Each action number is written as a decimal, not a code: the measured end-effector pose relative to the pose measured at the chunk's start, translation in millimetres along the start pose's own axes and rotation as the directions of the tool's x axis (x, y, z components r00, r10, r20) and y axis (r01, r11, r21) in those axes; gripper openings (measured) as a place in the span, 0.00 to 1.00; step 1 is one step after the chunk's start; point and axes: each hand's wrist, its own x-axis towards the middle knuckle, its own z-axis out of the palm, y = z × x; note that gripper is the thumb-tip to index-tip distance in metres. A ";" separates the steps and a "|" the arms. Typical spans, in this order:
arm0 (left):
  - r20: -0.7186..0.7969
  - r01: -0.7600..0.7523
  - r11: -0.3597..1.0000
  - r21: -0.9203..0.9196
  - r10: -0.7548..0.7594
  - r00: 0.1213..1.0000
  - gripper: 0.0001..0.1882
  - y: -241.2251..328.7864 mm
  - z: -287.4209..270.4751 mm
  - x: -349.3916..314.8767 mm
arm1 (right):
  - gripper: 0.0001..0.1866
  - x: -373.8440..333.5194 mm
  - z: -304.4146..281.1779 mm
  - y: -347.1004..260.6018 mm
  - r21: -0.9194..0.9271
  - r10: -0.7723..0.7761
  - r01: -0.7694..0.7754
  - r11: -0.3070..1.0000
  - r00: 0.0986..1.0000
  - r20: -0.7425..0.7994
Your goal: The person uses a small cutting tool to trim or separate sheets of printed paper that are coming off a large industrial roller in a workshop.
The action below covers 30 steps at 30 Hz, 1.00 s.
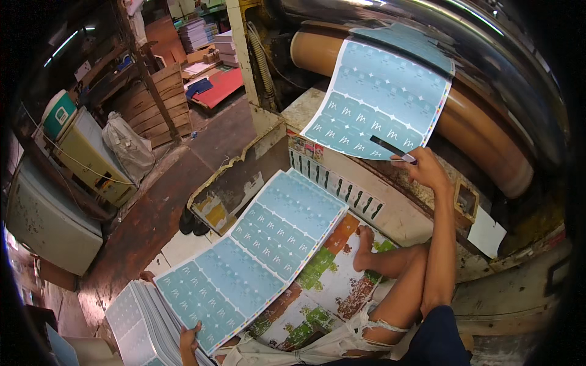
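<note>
My right hand [422, 169] is closed around the handle end of a flat dark blade [389, 146], which lies over the lower edge of a teal printed sheet [384, 91] hanging from the rollers. Down at the lower left, my left hand [190, 343] grips the near edge of a long teal and light-blue printed sheet [244, 244], thumb on top and the other fingers mostly hidden. That sheet slants up from the hand to the front of the machine. Beside the left hand stands a thick stack of printed sheets [131, 320].
Brown rollers [497, 143] of the machine span the upper right. A worn board [238, 177] stands left of the seat. My bare foot [364, 247] rests on patterned sheeting [326, 274]. Sandals [194, 221], a pale sack [128, 146] and a red-topped table [220, 88] are farther left.
</note>
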 end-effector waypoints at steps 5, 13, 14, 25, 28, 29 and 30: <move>0.171 -0.065 0.997 0.035 0.058 0.983 0.28 -79.1 -147.2 190.9 | 0.12 -130.0 169.7 -131.2 0.050 0.027 -0.030 0.998 0.998 0.064; 0.250 -0.203 0.973 0.107 0.171 0.953 0.32 -172.0 -301.3 446.4 | 0.16 -231.2 407.9 -260.5 0.102 0.058 -0.076 0.992 0.985 0.161; 0.189 -0.422 0.829 0.368 0.377 0.907 0.41 -175.5 -325.7 474.6 | 0.16 -227.4 424.6 -275.5 0.097 0.054 -0.077 0.992 0.975 0.216; -0.281 0.124 0.383 0.915 0.388 0.878 0.70 -240.1 -192.8 362.7 | 0.17 -205.8 425.4 -260.5 0.070 0.087 -0.139 0.988 0.864 0.496; -0.353 0.202 0.426 0.882 0.313 0.882 0.71 -242.9 -172.7 341.4 | 0.19 -200.0 400.8 -243.5 0.069 0.044 -0.102 0.992 0.812 0.582; -0.357 0.216 0.426 0.878 0.285 0.889 0.71 -241.9 -163.0 337.5 | 0.19 -198.7 396.8 -238.5 0.080 0.022 -0.090 0.993 0.788 0.615; -0.340 0.208 0.424 0.882 0.263 0.903 0.72 -234.5 -157.1 334.2 | 0.20 -200.7 390.0 -241.6 0.089 0.003 -0.079 0.993 0.765 0.644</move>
